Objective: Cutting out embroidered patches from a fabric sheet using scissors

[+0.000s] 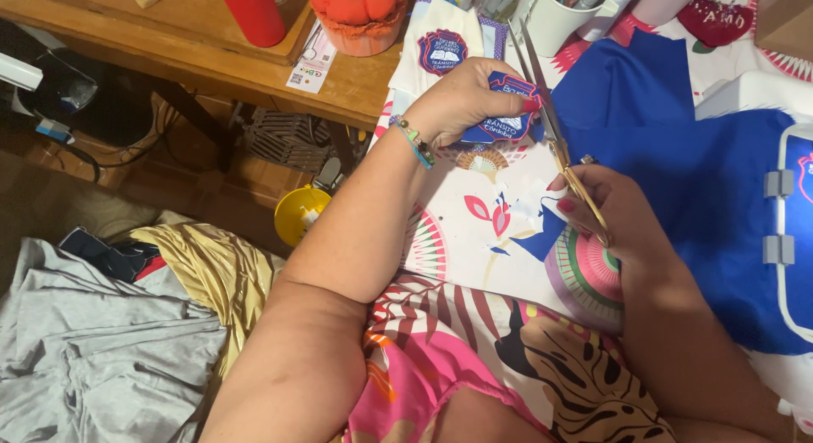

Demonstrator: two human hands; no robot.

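Observation:
My left hand (464,97) grips a blue embroidered patch (506,113) with a red and white border, held over the patterned tablecloth (474,240). My right hand (605,210) holds gold-handled scissors (550,125), whose blades point up and away along the patch's right edge. A bead bracelet sits on my left wrist. Small blue and white fabric scraps (538,227) lie on the cloth below the hands.
A second, similar patch (442,49) lies on white fabric behind my left hand. Blue fabric (694,172) covers the right side beside a white embroidery frame (783,223). A wooden table (212,53) carries a red cup and an orange pot. Grey and gold cloth lies on the floor at left.

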